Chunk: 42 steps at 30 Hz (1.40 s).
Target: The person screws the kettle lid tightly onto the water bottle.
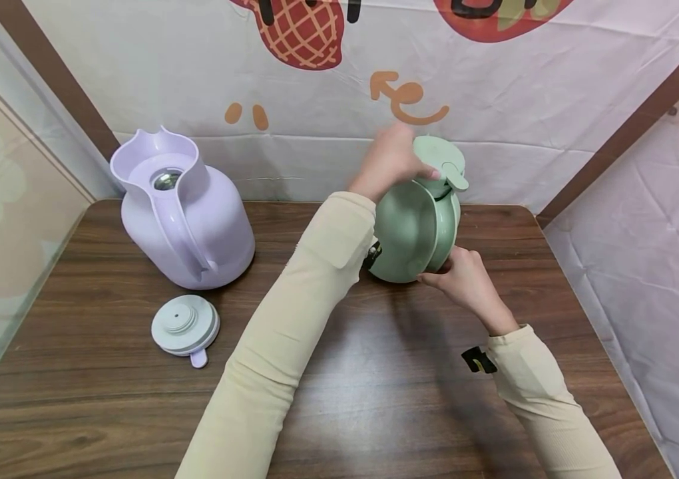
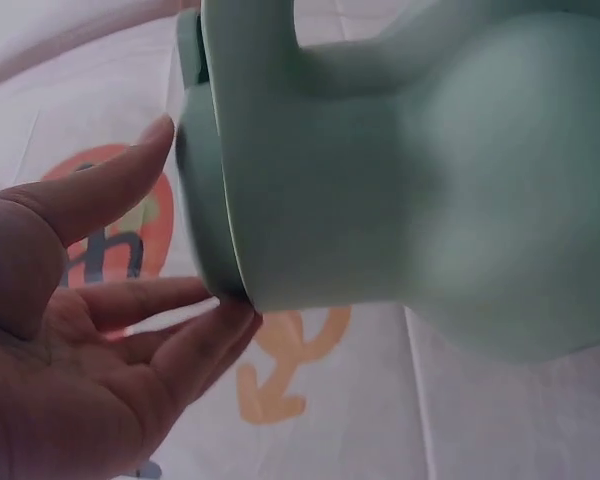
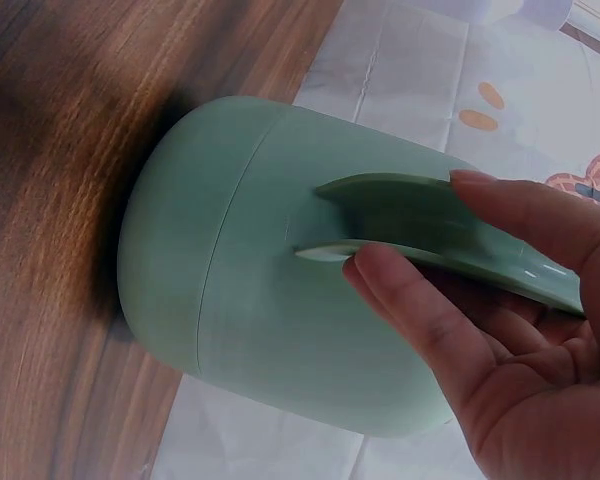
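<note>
A green vacuum jug (image 1: 405,229) stands at the back of the table, its round lid (image 1: 435,154) seated in the top. My left hand (image 1: 393,159) is at that lid. In the left wrist view the thumb and fingertips of my left hand (image 2: 110,330) spread across the lid's rim (image 2: 205,200). Lower down, my right hand (image 1: 465,283) holds the jug's handle (image 1: 446,229). Seen from the right wrist, the thumb of my right hand (image 3: 540,330) lies on one side of the handle (image 3: 430,225) and the fingers on the other.
To the left stands a lilac vacuum jug (image 1: 208,213), its mouth uncovered. In front of it a grey stopper lid (image 1: 184,324) with a lilac tab lies on the wooden table (image 1: 363,386). A printed cloth (image 1: 315,159) hangs right behind the table.
</note>
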Available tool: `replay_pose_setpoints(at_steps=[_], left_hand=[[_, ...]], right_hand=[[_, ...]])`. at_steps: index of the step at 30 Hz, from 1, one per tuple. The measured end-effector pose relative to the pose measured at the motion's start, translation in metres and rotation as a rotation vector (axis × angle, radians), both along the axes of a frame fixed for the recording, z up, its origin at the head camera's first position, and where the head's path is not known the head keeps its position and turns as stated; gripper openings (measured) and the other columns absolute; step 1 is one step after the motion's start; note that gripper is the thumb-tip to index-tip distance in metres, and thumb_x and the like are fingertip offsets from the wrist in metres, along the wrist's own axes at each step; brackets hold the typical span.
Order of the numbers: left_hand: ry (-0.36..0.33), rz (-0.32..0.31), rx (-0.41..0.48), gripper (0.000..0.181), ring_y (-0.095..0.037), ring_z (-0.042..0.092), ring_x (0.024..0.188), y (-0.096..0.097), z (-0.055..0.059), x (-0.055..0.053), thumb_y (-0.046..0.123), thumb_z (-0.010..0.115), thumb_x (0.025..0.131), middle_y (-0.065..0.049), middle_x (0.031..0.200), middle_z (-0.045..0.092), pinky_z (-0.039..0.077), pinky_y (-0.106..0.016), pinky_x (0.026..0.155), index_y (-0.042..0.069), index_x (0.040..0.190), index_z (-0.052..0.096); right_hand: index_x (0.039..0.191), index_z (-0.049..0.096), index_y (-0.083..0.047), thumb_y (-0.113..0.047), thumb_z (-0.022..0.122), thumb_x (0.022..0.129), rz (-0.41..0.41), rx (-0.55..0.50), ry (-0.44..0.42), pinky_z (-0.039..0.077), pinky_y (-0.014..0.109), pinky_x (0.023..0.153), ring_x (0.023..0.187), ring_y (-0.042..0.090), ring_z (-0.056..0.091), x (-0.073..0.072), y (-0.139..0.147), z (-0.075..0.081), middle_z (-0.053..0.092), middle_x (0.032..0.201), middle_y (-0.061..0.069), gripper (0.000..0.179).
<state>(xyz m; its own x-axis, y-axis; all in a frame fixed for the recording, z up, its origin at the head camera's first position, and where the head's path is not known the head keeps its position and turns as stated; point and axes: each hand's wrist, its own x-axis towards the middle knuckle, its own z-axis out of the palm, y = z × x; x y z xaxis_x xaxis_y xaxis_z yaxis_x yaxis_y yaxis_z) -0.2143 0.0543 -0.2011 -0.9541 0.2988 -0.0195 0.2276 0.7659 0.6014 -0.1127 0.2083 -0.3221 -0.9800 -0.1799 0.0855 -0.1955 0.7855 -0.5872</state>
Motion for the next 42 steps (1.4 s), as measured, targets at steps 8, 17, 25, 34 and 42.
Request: replay_pose_setpoints(at_steps=[8,17,25,34,42], left_hand=[[0.021,0.064,-0.059,0.038,-0.013,0.047,0.078,0.01,0.001,0.01,0.039,0.076,0.071,0.001,0.082,0.054,0.038,-0.023,0.064,0.011,0.091,0.06],[0.007,0.071,-0.093,0.047,-0.014,0.05,0.088,0.011,-0.001,0.008,0.04,0.076,0.07,0.0,0.096,0.058,0.04,-0.025,0.071,0.011,0.103,0.059],[-0.012,0.049,-0.066,0.047,-0.016,0.045,0.093,0.007,-0.001,0.003,0.036,0.077,0.071,-0.001,0.098,0.056,0.038,-0.027,0.078,0.01,0.105,0.058],[-0.028,0.005,0.055,0.031,-0.014,0.039,0.073,-0.004,-0.004,-0.005,0.025,0.079,0.072,0.0,0.071,0.041,0.032,-0.022,0.064,0.008,0.077,0.053],[-0.065,-0.049,0.166,0.028,-0.014,0.038,0.075,-0.016,-0.007,-0.012,0.017,0.076,0.075,-0.001,0.072,0.042,0.031,-0.021,0.064,0.007,0.073,0.05]], right_hand=[[0.088,0.064,-0.001,-0.015,0.076,0.073,-0.004,-0.003,0.005,0.045,0.033,0.056,0.062,0.017,0.058,0.0,0.0,-0.002,0.064,0.073,0.009,0.023],[0.088,0.064,-0.001,-0.015,0.076,0.072,-0.002,0.002,0.027,0.045,0.034,0.057,0.062,0.018,0.058,0.0,0.0,-0.003,0.064,0.073,0.01,0.024],[0.087,0.064,-0.001,-0.014,0.076,0.072,-0.001,0.002,0.029,0.044,0.033,0.056,0.061,0.018,0.058,0.001,0.001,-0.003,0.064,0.073,0.01,0.023],[0.088,0.064,-0.001,-0.013,0.076,0.072,-0.002,-0.005,0.028,0.044,0.033,0.056,0.061,0.018,0.057,0.0,0.001,-0.002,0.064,0.073,0.01,0.024],[0.091,0.064,-0.001,-0.014,0.075,0.073,-0.001,-0.008,0.008,0.044,0.033,0.056,0.062,0.018,0.058,0.0,0.0,0.0,0.065,0.075,0.01,0.025]])
